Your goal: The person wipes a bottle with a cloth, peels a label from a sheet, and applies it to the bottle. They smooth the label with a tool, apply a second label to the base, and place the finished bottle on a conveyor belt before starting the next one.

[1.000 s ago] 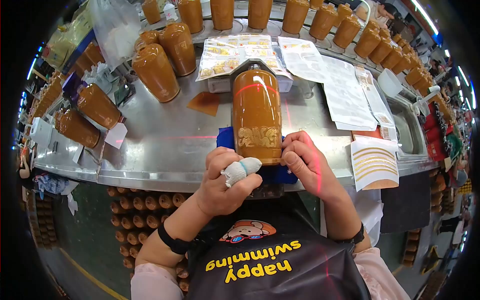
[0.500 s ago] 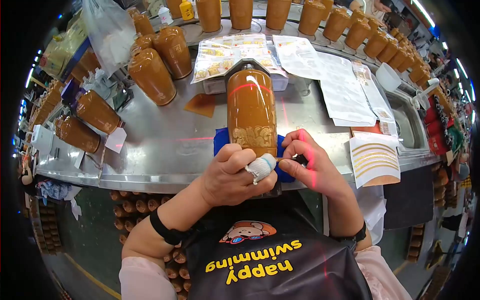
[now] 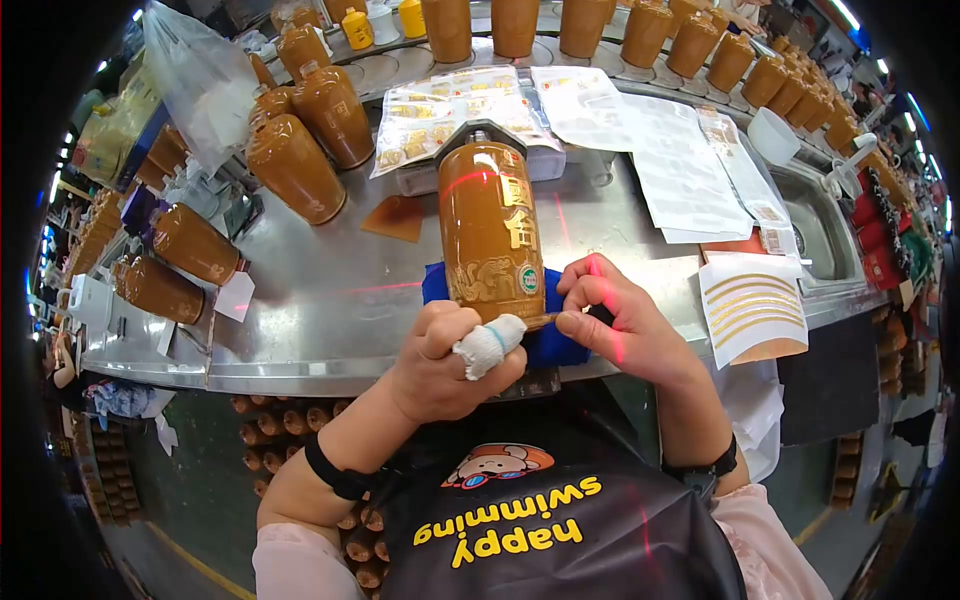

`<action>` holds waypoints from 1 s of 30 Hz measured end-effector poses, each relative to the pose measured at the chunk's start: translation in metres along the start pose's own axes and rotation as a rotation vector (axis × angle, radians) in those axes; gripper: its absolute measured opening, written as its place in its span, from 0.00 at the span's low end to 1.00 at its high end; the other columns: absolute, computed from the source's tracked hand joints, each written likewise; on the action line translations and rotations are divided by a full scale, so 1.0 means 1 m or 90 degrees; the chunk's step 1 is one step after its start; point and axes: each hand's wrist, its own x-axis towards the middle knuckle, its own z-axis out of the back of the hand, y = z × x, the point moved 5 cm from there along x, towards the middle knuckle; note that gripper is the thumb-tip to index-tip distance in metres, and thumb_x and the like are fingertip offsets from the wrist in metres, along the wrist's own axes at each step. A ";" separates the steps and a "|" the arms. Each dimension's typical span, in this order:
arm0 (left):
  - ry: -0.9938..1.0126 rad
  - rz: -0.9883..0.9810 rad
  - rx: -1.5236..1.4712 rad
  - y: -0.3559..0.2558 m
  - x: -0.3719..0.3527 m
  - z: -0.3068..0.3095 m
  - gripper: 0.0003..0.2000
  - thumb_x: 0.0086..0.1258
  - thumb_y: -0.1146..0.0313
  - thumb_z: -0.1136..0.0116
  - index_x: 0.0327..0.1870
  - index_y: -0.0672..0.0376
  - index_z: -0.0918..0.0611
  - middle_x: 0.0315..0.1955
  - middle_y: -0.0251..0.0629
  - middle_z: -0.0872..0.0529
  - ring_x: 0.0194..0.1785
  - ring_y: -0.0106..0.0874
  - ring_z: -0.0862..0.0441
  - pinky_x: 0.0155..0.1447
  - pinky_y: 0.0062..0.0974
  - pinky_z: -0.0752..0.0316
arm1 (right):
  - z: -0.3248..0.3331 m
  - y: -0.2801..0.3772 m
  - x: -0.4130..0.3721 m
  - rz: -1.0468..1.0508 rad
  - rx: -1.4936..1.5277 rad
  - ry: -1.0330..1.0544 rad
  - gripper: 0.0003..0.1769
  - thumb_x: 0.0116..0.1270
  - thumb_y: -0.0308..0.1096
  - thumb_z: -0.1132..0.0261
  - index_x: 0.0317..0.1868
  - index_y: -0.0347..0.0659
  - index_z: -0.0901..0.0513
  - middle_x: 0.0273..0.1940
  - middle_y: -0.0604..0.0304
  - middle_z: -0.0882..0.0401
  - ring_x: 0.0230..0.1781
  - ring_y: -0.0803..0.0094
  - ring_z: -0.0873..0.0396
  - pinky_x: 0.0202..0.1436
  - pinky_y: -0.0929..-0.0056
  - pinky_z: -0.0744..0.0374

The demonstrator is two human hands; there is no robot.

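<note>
Here, the brown bottle (image 3: 485, 225) lies just ahead — base toward the hands (image 3: 450, 362) (image 3: 628, 328).

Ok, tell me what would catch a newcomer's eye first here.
Most likely the glossy brown bottle with gold characters, at the centre by the left hand and right hand. Then the yellow "happy swimming" lettering, upside down on the dark apron at the bottom, and the row of similar bottles curving along the top.

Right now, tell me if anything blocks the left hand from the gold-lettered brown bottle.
Nothing visible does: the left hand is at the base of the brown bottle, its white finger covering apparently against the lower edge.
</note>
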 end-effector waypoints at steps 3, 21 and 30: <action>0.007 -0.025 -0.020 0.002 0.001 -0.005 0.11 0.46 0.69 0.32 0.34 0.48 0.15 0.47 0.31 0.19 0.48 0.34 0.29 0.47 0.32 0.29 | 0.001 0.002 0.000 0.002 0.012 0.000 0.10 0.69 0.34 0.32 0.33 0.40 0.25 0.45 0.60 0.28 0.47 0.70 0.29 0.52 0.72 0.29; 0.012 0.087 -0.018 0.006 -0.018 0.001 0.11 0.46 0.73 0.31 0.33 0.50 0.16 0.46 0.33 0.18 0.50 0.37 0.28 0.50 0.34 0.29 | 0.011 0.004 -0.005 -0.042 0.093 0.027 0.11 0.68 0.35 0.32 0.32 0.40 0.25 0.48 0.58 0.30 0.46 0.73 0.33 0.52 0.74 0.32; -0.041 0.151 0.021 0.004 -0.030 -0.001 0.12 0.46 0.75 0.32 0.33 0.49 0.18 0.47 0.36 0.17 0.49 0.39 0.28 0.51 0.36 0.29 | 0.017 0.017 -0.003 0.024 0.061 0.019 0.10 0.67 0.31 0.33 0.32 0.38 0.25 0.43 0.60 0.30 0.42 0.72 0.29 0.44 0.75 0.28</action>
